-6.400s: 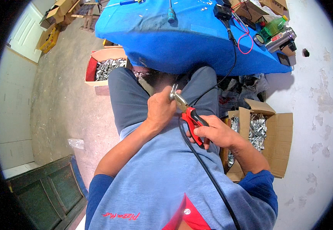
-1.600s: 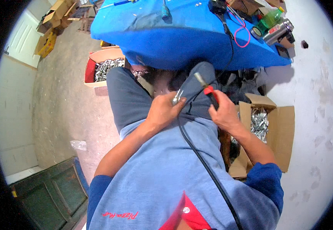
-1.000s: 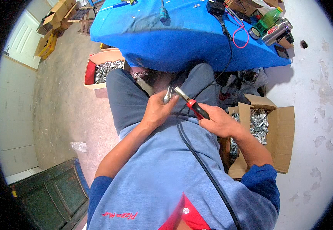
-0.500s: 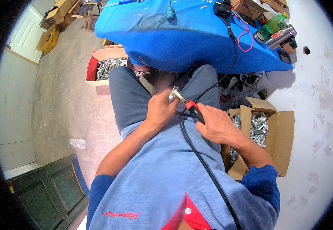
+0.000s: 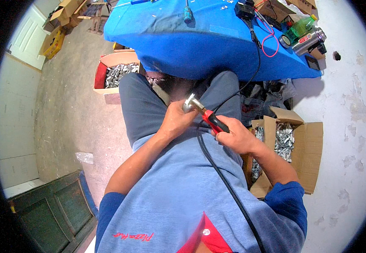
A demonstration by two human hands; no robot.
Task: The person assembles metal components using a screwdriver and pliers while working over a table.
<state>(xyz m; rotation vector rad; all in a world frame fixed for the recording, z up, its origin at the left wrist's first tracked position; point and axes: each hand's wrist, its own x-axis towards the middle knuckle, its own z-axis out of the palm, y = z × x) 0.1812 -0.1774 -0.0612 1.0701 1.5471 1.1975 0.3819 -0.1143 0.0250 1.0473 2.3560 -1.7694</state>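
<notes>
Over my lap, my left hand [image 5: 176, 120] is closed around a small silver metal part [image 5: 186, 107], whose upper end sticks out past the fingers. My right hand [image 5: 237, 135] grips pliers [image 5: 211, 119] with red and black handles. The steel head of the pliers reaches left to the top of the metal part and appears to touch it. My left fingers cover the lower part of the piece, so its full shape is hidden. A black cable [image 5: 216, 166] runs over my shirt and passes beneath the pliers.
Ahead stands a blue-covered table [image 5: 191, 55] with a teal-handled screwdriver [image 5: 187, 14], a green bottle [image 5: 301, 26] and a steel flask [image 5: 307, 41]. Metal parts fill a red-lined box [image 5: 101, 76] at left and a cardboard box [image 5: 311, 156] at right, near the white wall [image 5: 347, 168].
My right hand has shifted slightly right and down along the pliers, so more of their handles shows. The metal part and the plier head have turned a little.
</notes>
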